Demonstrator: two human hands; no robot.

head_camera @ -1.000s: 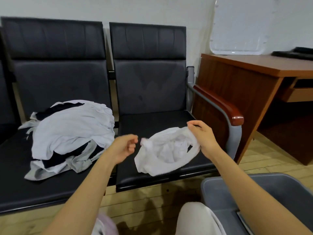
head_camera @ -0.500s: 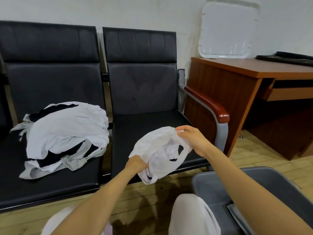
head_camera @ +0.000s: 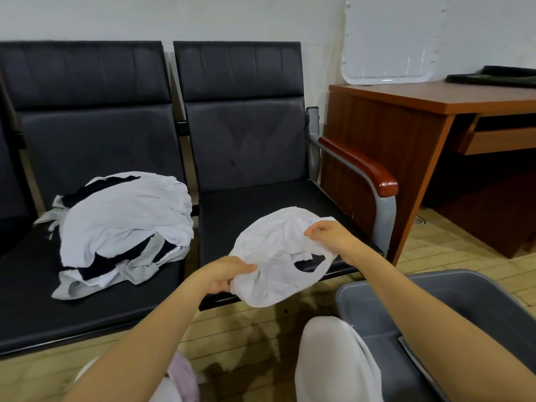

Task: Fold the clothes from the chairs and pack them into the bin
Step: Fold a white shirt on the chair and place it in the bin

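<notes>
The black bench has a grey bin on the floor at its right end and a pile of clothes on its left seat. Over the right seat's front edge a white garment, perhaps a vest, is held in curled fingers, with the left hand gripping its near edge and the right hand pinching the far edge.

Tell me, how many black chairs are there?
2 clearly: the left chair holds the clothes pile, the right chair sits behind the white garment. A dark sliver at the left edge may be a third.
</notes>
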